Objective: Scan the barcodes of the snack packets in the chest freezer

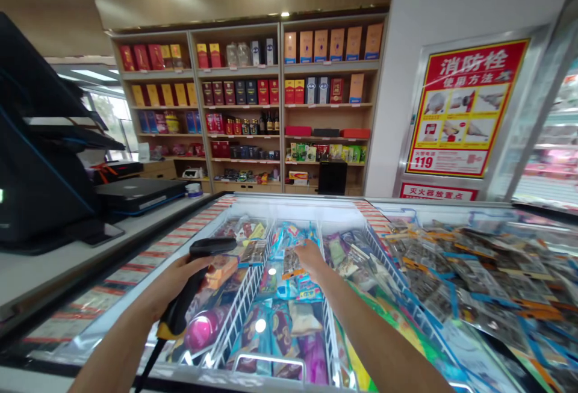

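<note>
My left hand (177, 278) is wrapped around the grip of a black and yellow handheld barcode scanner (211, 247), whose head faces right over the freezer. A cord runs down from the scanner's handle. My right hand (311, 259) is closed on a small ice cream packet (291, 265) with dark print and an orange end. It hangs above the middle wire basket (246, 297), which holds blue and purple ice cream packs (277, 330). Below the scanner lie an orange box (221, 272) and a round pink pack (201, 328). My right fingertips are only partly visible.
Grey packets with orange and blue ends are heaped in the freezer's right section (469, 266). On the left counter stand a dark checkout machine (40, 158), a flat black device (139, 191) and a phone (100, 235). Shelves with boxes (241, 93) line the back wall.
</note>
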A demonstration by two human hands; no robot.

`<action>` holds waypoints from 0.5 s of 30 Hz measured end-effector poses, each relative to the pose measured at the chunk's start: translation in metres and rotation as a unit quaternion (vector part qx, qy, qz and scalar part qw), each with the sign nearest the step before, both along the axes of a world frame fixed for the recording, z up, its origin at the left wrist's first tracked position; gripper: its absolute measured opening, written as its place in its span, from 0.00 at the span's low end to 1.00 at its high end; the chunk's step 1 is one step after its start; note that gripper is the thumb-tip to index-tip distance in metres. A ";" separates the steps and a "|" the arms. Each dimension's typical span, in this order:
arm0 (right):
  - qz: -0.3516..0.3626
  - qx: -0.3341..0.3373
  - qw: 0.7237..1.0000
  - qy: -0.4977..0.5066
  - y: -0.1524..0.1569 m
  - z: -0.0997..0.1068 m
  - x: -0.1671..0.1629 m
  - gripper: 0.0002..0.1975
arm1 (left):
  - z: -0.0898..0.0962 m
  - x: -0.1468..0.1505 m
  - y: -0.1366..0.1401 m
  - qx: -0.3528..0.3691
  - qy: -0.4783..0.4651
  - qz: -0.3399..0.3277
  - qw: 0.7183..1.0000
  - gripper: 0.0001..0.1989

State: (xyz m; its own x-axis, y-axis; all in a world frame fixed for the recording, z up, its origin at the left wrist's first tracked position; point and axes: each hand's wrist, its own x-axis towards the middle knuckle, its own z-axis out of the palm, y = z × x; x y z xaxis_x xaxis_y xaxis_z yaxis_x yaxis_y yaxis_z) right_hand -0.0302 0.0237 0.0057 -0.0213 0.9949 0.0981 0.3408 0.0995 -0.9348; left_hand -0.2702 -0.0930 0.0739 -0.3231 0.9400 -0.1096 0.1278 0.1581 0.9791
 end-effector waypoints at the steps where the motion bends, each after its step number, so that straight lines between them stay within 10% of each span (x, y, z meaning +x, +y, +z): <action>1: -0.005 -0.005 1.000 -0.010 -0.001 0.002 -0.008 0.14 | -0.002 -0.007 -0.003 -0.006 0.000 0.006 1.000 0.15; 8: -0.003 0.009 0.999 -0.041 -0.010 0.010 -0.015 0.14 | -0.003 -0.018 -0.017 -0.025 0.014 0.013 1.000 0.17; 15: -0.050 0.068 0.992 -0.092 -0.020 0.015 0.085 0.12 | 0.015 0.047 -0.009 0.013 0.003 -0.059 0.998 0.12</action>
